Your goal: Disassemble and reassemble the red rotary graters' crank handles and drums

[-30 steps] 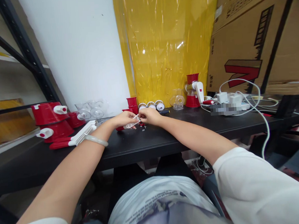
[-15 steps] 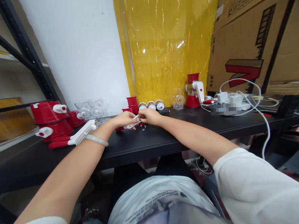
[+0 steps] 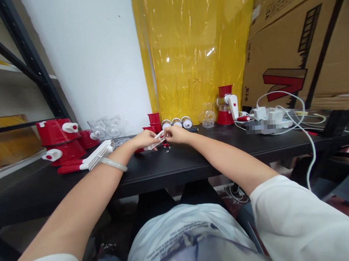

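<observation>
My left hand (image 3: 146, 139) is closed around a whitish, partly see-through long plastic piece (image 3: 155, 145), which looks like a crank arm. Close against its upper end, my right hand (image 3: 176, 134) has its fingers pinched together; what they hold, if anything, is too small to make out. Tiny white bits (image 3: 168, 150) and a small red part (image 3: 166, 144) lie on the black table (image 3: 165, 166) just below the hands. Behind them stand red plastic parts (image 3: 154, 119) and a row of round metal drums (image 3: 176, 122).
Red grater bases (image 3: 59, 139) and white crank handles with red grips (image 3: 96, 155) lie at the left, clear plastic parts (image 3: 106, 126) behind them. An assembled red-and-white rotary grater (image 3: 226, 105) stands back right, near white chargers and cables (image 3: 275, 114). A large cardboard box (image 3: 287, 48) leans at the right.
My right hand has shifted very slightly to the right, and a little more of the whitish piece shows between the hands. The things on the table stay put.
</observation>
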`<state>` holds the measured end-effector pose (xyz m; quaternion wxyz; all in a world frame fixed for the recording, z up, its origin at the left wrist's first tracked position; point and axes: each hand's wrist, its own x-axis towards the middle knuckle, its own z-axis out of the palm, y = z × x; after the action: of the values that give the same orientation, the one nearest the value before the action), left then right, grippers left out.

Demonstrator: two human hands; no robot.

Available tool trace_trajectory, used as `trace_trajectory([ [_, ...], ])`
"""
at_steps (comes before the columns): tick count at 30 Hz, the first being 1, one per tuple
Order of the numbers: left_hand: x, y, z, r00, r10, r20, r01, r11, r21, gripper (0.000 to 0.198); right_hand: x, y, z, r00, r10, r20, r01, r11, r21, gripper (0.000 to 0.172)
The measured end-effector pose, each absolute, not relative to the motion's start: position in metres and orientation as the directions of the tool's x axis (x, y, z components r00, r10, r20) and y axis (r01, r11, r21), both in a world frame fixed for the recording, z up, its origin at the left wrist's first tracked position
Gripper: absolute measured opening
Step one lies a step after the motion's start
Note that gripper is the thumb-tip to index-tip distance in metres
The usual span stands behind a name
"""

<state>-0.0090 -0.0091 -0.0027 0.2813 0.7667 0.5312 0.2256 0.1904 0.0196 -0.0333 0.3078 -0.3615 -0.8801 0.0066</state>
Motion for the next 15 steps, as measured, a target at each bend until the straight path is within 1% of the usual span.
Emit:
trace_trajectory([
  [4, -0.009, -0.009, -0.002, 0.333, 0.942, 0.042, 0.698, -0.276, 0.661, 0.038, 0.203, 0.021, -0.028, -0.561, 0.731, 0.390, 0.659, 0.679, -0.324, 0.013],
  [8, -0.009, -0.009, -0.002, 0.339, 0.939, 0.050, 0.703, -0.288, 0.651, 0.036, 0.211, 0.022, -0.025, -0.538, 0.765, 0.353, 0.672, 0.642, -0.369, 0.010],
  [15, -0.008, -0.009, -0.003, 0.342, 0.938, 0.063, 0.691, -0.297, 0.659, 0.037, 0.210, 0.027, -0.029, -0.550, 0.794, 0.258, 0.670, 0.604, -0.432, 0.009],
])
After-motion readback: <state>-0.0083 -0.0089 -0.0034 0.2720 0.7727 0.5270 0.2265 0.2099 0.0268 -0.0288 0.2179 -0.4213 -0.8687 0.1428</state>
